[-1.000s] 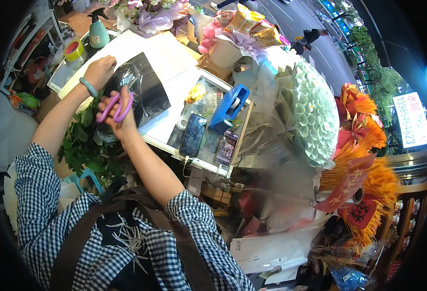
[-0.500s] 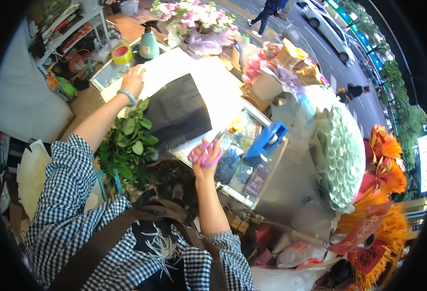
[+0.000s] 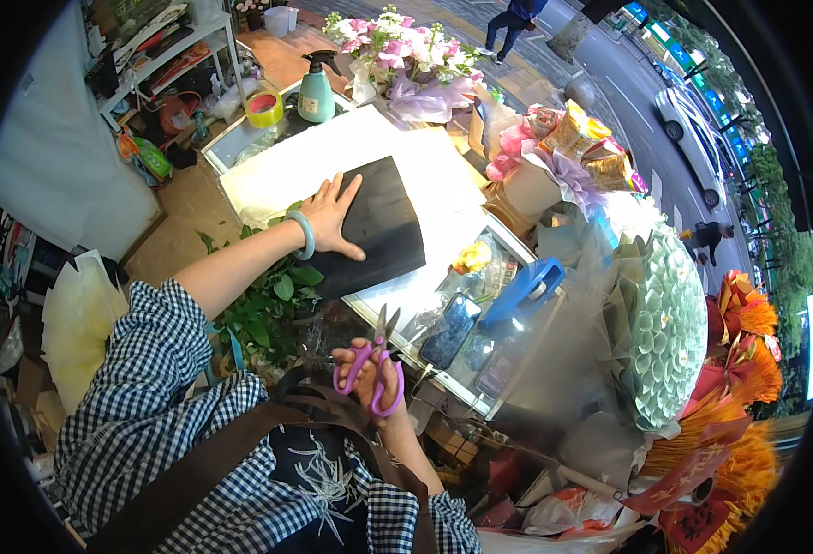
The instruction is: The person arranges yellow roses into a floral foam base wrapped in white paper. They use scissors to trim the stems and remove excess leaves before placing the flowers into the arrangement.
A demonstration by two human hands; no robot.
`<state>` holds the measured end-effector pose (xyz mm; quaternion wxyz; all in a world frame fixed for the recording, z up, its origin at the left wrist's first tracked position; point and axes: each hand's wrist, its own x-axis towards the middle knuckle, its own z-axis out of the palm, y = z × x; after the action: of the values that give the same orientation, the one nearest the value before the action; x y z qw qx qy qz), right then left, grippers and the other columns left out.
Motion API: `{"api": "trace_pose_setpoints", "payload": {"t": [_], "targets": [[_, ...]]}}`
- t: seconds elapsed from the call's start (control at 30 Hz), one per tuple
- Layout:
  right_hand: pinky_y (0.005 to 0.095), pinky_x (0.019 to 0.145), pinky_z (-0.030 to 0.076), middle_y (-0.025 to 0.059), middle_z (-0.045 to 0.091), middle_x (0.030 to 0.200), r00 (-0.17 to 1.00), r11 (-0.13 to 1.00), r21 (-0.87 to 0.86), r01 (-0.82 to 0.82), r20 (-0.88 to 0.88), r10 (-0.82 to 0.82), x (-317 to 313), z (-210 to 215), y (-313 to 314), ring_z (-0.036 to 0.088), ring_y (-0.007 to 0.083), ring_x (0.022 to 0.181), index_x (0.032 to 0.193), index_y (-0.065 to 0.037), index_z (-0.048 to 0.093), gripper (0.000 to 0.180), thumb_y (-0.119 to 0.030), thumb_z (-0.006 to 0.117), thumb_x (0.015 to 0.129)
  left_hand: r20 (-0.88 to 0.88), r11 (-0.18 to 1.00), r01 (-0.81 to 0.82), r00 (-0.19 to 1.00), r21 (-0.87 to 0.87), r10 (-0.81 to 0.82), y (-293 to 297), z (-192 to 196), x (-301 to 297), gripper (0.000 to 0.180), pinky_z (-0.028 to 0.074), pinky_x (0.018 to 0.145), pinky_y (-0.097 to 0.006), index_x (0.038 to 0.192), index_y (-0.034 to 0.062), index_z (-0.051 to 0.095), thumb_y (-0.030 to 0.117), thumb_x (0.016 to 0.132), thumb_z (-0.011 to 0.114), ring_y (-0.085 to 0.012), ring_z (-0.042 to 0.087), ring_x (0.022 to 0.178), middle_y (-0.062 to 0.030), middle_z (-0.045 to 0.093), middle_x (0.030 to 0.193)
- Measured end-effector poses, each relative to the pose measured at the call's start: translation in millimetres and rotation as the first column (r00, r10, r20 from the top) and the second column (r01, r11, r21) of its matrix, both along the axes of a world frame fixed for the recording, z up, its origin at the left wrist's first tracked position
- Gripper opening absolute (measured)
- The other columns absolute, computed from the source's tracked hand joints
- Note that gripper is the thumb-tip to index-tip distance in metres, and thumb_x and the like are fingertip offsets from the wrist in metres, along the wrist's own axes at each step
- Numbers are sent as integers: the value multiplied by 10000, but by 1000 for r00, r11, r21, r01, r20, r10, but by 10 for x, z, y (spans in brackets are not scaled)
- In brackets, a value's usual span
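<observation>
My left hand [image 3: 334, 220] lies with its fingers spread on a sheet of black wrapping paper [image 3: 383, 222], a pale bracelet round the wrist. Under the black sheet is larger white paper [image 3: 286, 166] spread over the table. In my right hand [image 3: 367, 380], close to my body, is a pair of purple-handled scissors [image 3: 386, 388]; the fingers are in the handles, and the blades stand apart, pointing up and away from me. Leafy green stems [image 3: 263, 300] sit under my left forearm at the table's near edge.
On the table's right lie a phone [image 3: 451, 331], a blue plastic holder [image 3: 525, 294] and a yellow flower [image 3: 472, 258]. A spray bottle [image 3: 315, 92] and a tape roll [image 3: 264, 109] stand at the far left. Bouquets, including a pale green one [image 3: 669, 332], line the right side.
My left hand has moved from the far left of the white paper onto the black sheet. My right hand has drawn back toward my body with the scissors.
</observation>
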<state>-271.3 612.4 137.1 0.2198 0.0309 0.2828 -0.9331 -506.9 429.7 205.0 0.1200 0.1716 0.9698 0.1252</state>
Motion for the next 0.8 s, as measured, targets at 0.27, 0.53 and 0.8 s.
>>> {"api": "trace_pose_setpoints", "payload": {"t": [0.27,0.53,0.8], "targets": [[335,781,496,232,572,1150,988,990,10,144,-52,-143,-231,50,158,599,224,863,1249,-35,451,514,-422,513,916,123,958,-239,967,158,221,-308,-263,21,1399,356,1047,-435,1476,105,-105,507,533,847,-437,361,1286,-317,311,1389],[348,783,505,249,595,1095,980,979,36,200,-8,-199,-240,-48,254,610,234,824,1226,-23,483,437,-349,503,936,-155,945,-256,945,206,289,-410,-74,-18,1125,421,962,-437,1416,-6,204,430,580,818,-374,514,1135,-245,499,1243],[314,746,503,169,576,1032,978,980,-16,199,62,-198,-261,-196,180,602,208,800,1214,-26,483,406,-301,543,922,-492,965,-261,840,1,228,-261,85,13,1188,384,899,-410,1474,39,107,357,591,835,-338,489,1092,-195,471,1175]]}}
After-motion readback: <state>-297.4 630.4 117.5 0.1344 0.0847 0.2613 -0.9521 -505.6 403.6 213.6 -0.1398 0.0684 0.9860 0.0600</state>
